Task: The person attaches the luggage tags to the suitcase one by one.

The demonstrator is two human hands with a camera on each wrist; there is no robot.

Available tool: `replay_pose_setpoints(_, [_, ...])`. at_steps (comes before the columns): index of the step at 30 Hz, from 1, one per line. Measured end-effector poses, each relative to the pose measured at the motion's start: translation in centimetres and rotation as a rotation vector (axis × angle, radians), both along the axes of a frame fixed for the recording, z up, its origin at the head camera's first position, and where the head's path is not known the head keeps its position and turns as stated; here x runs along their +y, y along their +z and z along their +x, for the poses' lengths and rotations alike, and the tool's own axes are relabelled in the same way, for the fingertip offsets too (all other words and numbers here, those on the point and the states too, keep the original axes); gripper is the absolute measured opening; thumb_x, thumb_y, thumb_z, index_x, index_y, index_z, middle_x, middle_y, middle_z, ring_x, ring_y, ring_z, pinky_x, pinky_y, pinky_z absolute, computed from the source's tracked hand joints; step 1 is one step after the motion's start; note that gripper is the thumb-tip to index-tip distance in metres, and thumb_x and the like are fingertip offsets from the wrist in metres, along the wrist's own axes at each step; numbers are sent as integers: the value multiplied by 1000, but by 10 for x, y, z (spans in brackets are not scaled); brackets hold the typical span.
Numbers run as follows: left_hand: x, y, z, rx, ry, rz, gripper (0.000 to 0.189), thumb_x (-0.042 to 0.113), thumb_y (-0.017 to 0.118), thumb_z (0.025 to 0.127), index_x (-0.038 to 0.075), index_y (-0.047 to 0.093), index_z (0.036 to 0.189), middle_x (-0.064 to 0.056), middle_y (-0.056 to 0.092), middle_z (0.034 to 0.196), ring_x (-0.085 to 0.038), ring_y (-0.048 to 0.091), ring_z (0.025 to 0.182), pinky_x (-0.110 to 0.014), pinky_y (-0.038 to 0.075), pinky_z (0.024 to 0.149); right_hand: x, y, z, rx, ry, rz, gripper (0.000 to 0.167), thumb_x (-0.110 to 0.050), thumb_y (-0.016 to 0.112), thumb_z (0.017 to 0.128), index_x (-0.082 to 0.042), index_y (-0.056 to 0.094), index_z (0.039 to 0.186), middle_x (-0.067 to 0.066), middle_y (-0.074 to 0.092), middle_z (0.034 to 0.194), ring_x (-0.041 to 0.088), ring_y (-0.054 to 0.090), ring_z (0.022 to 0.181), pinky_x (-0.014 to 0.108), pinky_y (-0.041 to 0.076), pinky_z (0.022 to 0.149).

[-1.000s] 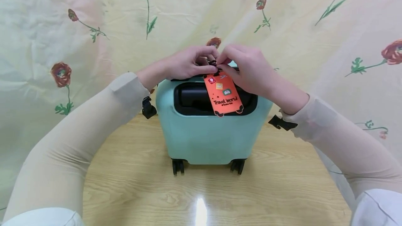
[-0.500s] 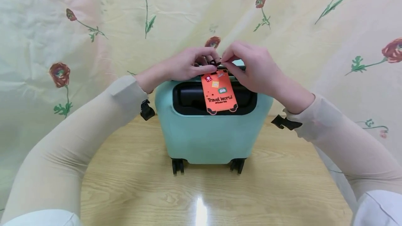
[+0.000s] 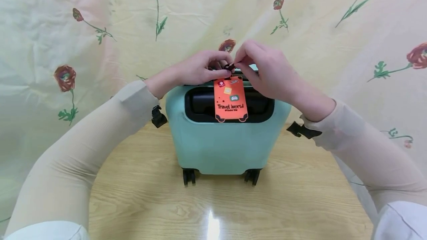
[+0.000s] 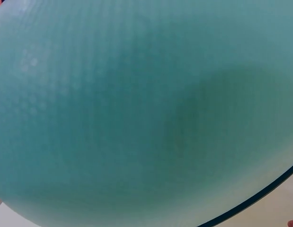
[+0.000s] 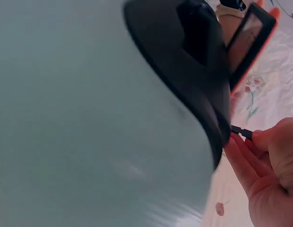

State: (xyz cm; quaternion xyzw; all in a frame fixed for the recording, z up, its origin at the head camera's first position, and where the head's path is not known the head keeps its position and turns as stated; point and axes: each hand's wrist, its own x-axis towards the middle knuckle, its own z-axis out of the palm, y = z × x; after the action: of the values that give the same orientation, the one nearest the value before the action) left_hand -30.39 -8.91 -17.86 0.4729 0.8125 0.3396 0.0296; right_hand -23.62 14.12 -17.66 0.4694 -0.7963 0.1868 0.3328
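A mint-green suitcase stands upright with a black handle recess facing me. In front of that recess hangs an orange luggage tag printed "Travel World". My left hand holds the tag's black strap between thumb and fingers at the suitcase's top. Just to its right, my right hand pinches the strap's end. The right wrist view shows this strap end between thumb and fingertip, beside the suitcase's edge. Suitcase shell fills most of the left wrist view, hiding the left hand's work there.
The suitcase's black wheels rest on a wood-grain table. Behind it hangs a pale cloth with printed red flowers. Black straps with buckles hang from both wrists.
The tag has swung left and now hangs straight. My right hand has drawn slightly up and right with the strap end, while the left hand stays nearly in place.
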Motion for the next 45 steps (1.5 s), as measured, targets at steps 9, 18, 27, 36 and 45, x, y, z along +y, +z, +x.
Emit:
replay_pose_setpoints(9, [0, -6, 3, -62, 71, 75, 26, 16, 74, 101, 7, 72, 126, -10, 77, 114, -17, 72, 102, -31, 56, 99, 7, 14, -4, -91, -35, 0, 9, 2, 69, 100, 6, 63, 106, 16, 74, 105, 26, 78, 93, 42, 63, 89])
replay_pose_setpoints(18, [-7, -12, 15, -88, 243, 294, 41, 12, 91, 84, 7, 80, 123, -12, 82, 113, -19, 81, 96, -33, 63, 94, -10, 24, -5, -150, -71, -27, 15, -3, 69, 100, 3, 63, 112, 12, 75, 105, 24, 80, 92, 29, 63, 90])
replay_pose_setpoints(27, [-5, -10, 16, -171, 325, 315, 34, 20, 93, 84, 11, 84, 116, -7, 84, 106, -15, 82, 95, -30, 63, 90, -14, 15, -9, -100, -110, -81, 15, -7, 73, 98, 3, 71, 108, 13, 75, 105, 22, 78, 90, 30, 64, 86])
replay_pose_setpoints(36, [-6, -9, 15, -212, 321, 303, 32, 15, 91, 85, 8, 83, 115, -10, 83, 107, -15, 82, 95, -30, 64, 89, -17, 5, -16, -57, -101, -24, 21, -11, 78, 95, 0, 78, 112, 16, 79, 110, 28, 80, 90, 46, 63, 87])
replay_pose_setpoints(45, [-6, -8, 13, -226, 350, 251, 31, 18, 90, 86, 8, 81, 114, -9, 83, 108, -15, 81, 97, -29, 61, 95, -21, -2, -14, -103, -65, 14, 13, -6, 72, 98, 1, 72, 109, 14, 81, 105, 26, 81, 91, 45, 64, 87])
